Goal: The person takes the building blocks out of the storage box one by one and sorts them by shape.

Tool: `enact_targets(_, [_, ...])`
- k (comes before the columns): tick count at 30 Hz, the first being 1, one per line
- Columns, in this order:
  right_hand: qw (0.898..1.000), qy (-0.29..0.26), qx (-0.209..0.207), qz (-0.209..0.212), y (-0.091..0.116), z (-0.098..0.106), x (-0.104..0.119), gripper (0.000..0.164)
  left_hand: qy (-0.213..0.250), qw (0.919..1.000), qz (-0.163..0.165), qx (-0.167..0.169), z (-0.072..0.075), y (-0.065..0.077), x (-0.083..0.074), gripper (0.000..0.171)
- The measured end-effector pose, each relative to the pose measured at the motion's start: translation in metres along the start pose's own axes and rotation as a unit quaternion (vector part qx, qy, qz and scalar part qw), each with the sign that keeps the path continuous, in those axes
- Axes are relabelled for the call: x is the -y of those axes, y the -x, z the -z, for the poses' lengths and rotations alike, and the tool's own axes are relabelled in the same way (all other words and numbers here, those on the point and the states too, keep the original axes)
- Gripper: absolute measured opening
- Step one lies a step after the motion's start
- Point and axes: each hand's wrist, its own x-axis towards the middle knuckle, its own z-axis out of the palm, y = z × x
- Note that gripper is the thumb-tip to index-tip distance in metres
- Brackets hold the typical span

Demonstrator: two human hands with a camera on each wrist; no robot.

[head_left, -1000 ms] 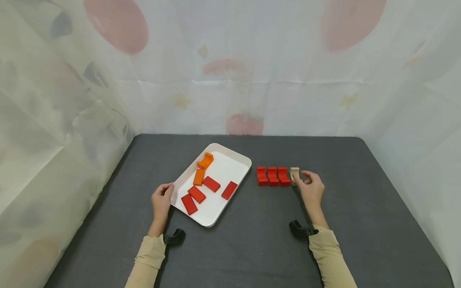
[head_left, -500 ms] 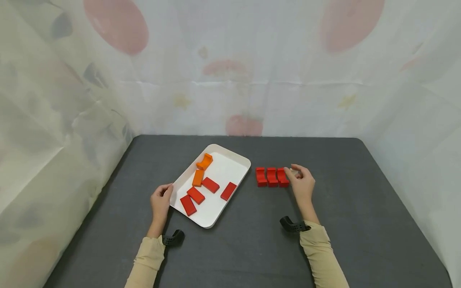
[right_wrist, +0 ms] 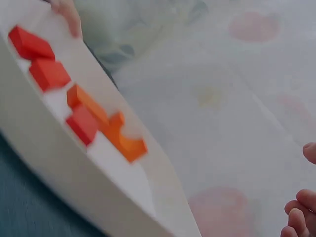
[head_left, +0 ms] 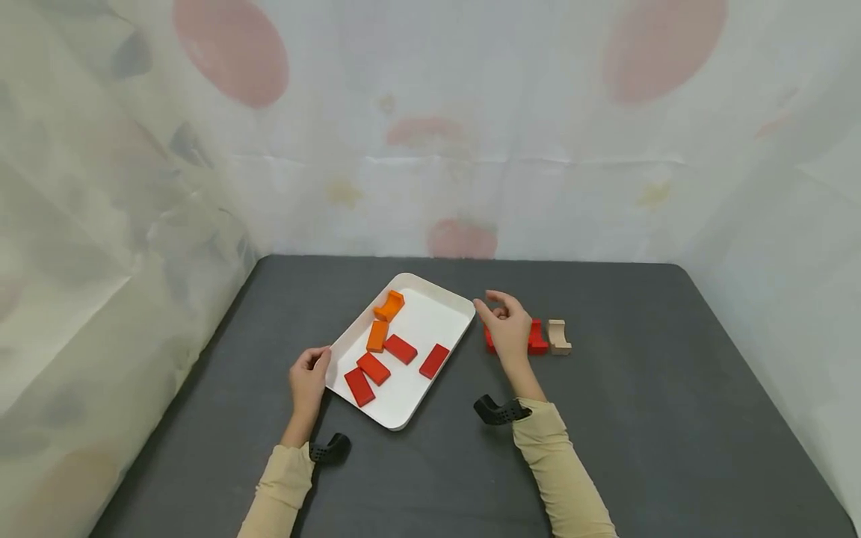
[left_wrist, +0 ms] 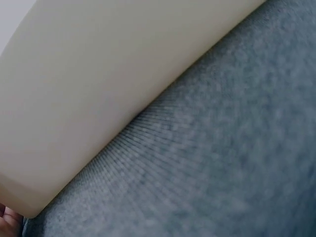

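Observation:
My left hand pinches the left edge of a white tray, whose pale side wall fills much of the left wrist view. In the tray lie several red rectangular blocks, an orange rectangular block and an orange block with a curved notch. Near the tray's right corner hovers my right hand, thumb and forefinger apart, with nothing between them. It hides part of a row of red notched blocks on the table. At the row's right end stands a beige notched block.
A dark grey cloth covers the table. Behind it hangs a pale printed curtain, with more cloth along the left side. Each wrist wears a black camera mount.
My right hand has left the beige block and moved left across the red row to beside the tray. The beige block stays at the row's end. My left hand keeps its hold on the tray.

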Motion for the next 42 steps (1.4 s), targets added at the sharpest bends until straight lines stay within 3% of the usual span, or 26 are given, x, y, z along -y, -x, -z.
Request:
enact_targets(7, [0.999,-0.007,0.001,0.037,0.0,-0.038,-0.02,0.026,0.017,0.9997,-0.017,0.0,0.0,-0.002,-0.001,0.018])
enact_targets(23, [0.999,0.022,0.029,0.007,-0.002,-0.101,-0.03,0.029,0.03,0.9994,-0.012,0.012,-0.009,0.006,-0.003,0.016])
enact_targets(26, [0.999,0.022,0.043,-0.007,0.001,-0.114,-0.03,0.029,0.037,0.9991,-0.014,0.014,-0.007,0.008,-0.007,0.015])
enact_targets(32, [0.997,0.017,0.072,-0.037,0.004,-0.136,-0.028,0.026,0.027,0.9991,-0.033,0.008,-0.004,0.018,-0.036,0.014])
enact_targets(37, [0.988,0.037,0.138,-0.065,0.001,-0.142,-0.027,0.028,0.036,0.9986,-0.039,0.009,-0.011,0.022,-0.042,0.013])
enact_targets(39, [0.975,0.067,0.196,-0.083,-0.003,-0.142,-0.035,0.029,0.037,0.9985,-0.038,0.012,-0.015,0.023,-0.042,0.013])
enact_targets(41, [0.961,0.111,0.244,-0.075,-0.007,-0.14,-0.043,0.028,0.039,0.9984,-0.038,0.018,-0.017,0.024,-0.042,0.013])
enact_targets(42, [0.955,0.121,0.262,-0.062,-0.01,-0.144,-0.061,0.028,0.038,0.9984,-0.038,0.02,-0.018,0.025,-0.042,0.013])
